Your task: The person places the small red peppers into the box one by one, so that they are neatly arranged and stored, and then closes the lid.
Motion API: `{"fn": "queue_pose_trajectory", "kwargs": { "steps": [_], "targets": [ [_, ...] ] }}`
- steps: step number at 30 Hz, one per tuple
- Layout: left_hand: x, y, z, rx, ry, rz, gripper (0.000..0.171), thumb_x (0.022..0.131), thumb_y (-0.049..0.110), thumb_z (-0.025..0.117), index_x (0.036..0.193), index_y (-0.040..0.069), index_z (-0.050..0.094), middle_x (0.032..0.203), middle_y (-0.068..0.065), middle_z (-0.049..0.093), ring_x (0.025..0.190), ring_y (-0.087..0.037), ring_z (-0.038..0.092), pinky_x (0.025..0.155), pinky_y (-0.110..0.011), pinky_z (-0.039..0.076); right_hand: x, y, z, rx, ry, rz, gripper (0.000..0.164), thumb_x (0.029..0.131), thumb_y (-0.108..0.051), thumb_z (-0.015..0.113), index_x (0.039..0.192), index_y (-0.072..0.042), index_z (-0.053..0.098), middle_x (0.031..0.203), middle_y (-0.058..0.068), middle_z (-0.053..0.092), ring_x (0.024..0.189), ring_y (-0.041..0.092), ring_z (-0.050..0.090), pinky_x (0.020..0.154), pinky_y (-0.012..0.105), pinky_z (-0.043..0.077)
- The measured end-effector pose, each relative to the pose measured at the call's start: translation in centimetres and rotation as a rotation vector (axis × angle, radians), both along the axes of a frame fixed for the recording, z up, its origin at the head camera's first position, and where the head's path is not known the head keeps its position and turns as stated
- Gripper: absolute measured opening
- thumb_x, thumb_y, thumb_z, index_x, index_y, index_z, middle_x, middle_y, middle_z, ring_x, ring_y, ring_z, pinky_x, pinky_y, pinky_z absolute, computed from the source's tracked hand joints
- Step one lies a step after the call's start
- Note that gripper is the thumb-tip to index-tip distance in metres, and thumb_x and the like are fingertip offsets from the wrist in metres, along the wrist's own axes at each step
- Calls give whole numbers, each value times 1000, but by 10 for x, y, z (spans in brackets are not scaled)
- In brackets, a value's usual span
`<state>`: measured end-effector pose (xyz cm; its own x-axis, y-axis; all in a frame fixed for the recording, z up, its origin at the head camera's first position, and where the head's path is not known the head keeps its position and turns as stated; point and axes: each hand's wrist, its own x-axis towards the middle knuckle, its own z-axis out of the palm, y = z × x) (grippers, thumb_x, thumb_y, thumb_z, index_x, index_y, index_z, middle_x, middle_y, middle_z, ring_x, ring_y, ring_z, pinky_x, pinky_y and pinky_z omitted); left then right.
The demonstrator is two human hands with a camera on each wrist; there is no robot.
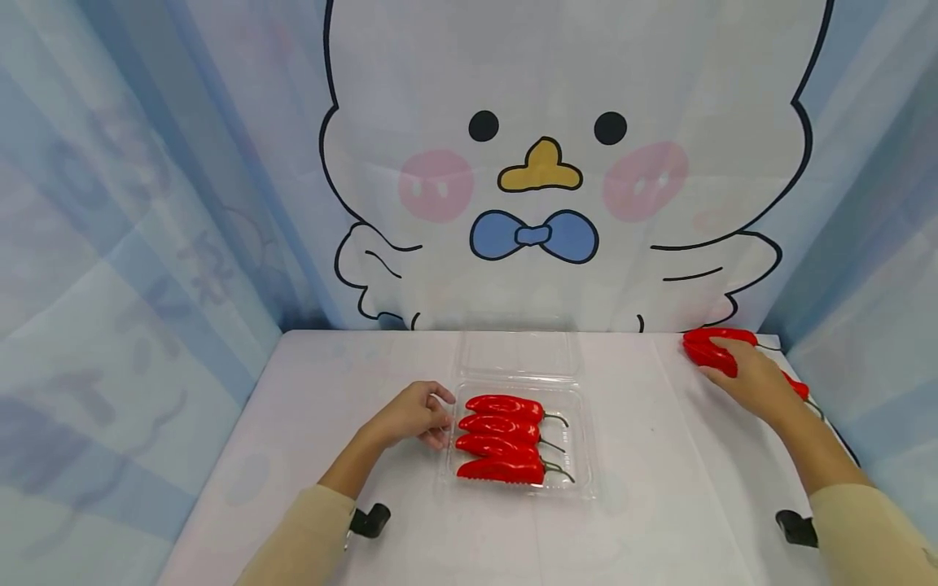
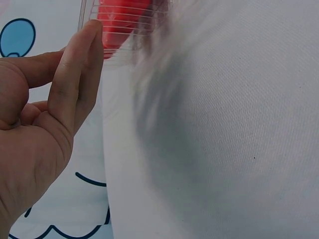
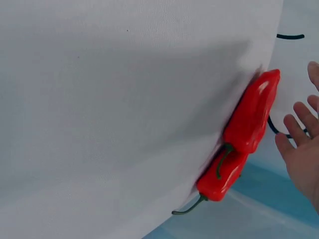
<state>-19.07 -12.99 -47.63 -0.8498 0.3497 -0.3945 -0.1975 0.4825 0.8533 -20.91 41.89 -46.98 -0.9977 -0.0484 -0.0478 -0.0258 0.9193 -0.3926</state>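
Several red chili peppers (image 1: pixel 501 439) lie side by side in a clear plastic clamshell box (image 1: pixel 585 439), its lid (image 1: pixel 516 356) folded back. My left hand (image 1: pixel 416 415) is at the box's left edge, its fingertips right at the wall. In the left wrist view the fingers (image 2: pixel 75 79) are fairly straight and overlap the box's ribbed side. At the far right corner, my right hand (image 1: pixel 751 378) reaches over red peppers (image 1: pixel 721 334). The right wrist view shows that hand (image 3: pixel 306 149) with fingers spread, beside a pepper (image 3: pixel 251 112) that partly covers another (image 3: pixel 219 181).
A further red pepper (image 1: pixel 797 387) is partly hidden behind my right hand at the table's right edge. The white table (image 1: pixel 645 521) is bounded by a cartoon backdrop (image 1: pixel 542 285) behind and blue curtains (image 1: pixel 879 325) at the sides.
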Motion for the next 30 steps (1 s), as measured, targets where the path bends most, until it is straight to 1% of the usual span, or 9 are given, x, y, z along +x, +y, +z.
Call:
{"fn": "queue_pose_trajectory", "kwargs": {
  "steps": [5, 9, 13, 20, 22, 26, 30],
  "targets": [
    [-2, 0, 0, 6, 5, 2, 31, 97, 6, 68, 126, 0, 59, 87, -13, 69, 62, -21, 72, 62, -33, 64, -7, 14, -5, 14, -36, -46, 84, 92, -24, 76, 151, 13, 29, 144, 44, 35, 125, 62, 35, 94, 77, 48],
    [-2, 0, -1, 4, 0, 6, 31, 97, 7, 68, 126, 0, 59, 88, -13, 69, 63, -21, 72, 62, -33, 64, -9, 20, -11, 18, -74, -96, 85, 92, -23, 76, 150, 16, 28, 142, 46, 33, 124, 63, 34, 94, 77, 48],
    [0, 0, -2, -3, 0, 9, 32, 97, 7, 68, 126, 0, 58, 88, -12, 69, 62, -21, 72, 62, -32, 64, -10, 23, -17, 33, -100, -125, 82, 93, -23, 73, 149, 16, 28, 142, 46, 32, 123, 63, 34, 93, 76, 49],
    [2, -2, -1, -4, 0, 18, 31, 97, 7, 68, 126, 0, 58, 88, -12, 69, 61, -21, 72, 61, -32, 64, -11, 17, -25, 75, -44, -110, 70, 94, -17, 71, 146, 15, 36, 140, 45, 34, 122, 63, 34, 94, 77, 48],
    [2, -3, -1, -5, 1, 17, 31, 97, 6, 68, 126, 1, 58, 88, -12, 69, 61, -21, 72, 61, -32, 64, -10, 15, -27, 79, -42, -110, 68, 95, -15, 70, 146, 14, 38, 141, 44, 35, 123, 63, 34, 94, 78, 47],
    [1, -2, -2, -2, 0, 7, 30, 97, 5, 67, 126, 0, 58, 88, -12, 70, 62, -21, 72, 62, -32, 64, -8, 13, -29, 65, -43, -113, 62, 95, -11, 69, 145, 14, 41, 141, 44, 38, 124, 63, 37, 97, 78, 44],
    [0, -1, -2, 1, -2, 2, 30, 97, 5, 67, 126, 0, 58, 88, -12, 70, 62, -21, 72, 62, -32, 64, -6, 15, -30, 33, -49, -135, 61, 96, -11, 69, 145, 13, 41, 139, 43, 40, 123, 61, 40, 97, 76, 46]
  ]
}}
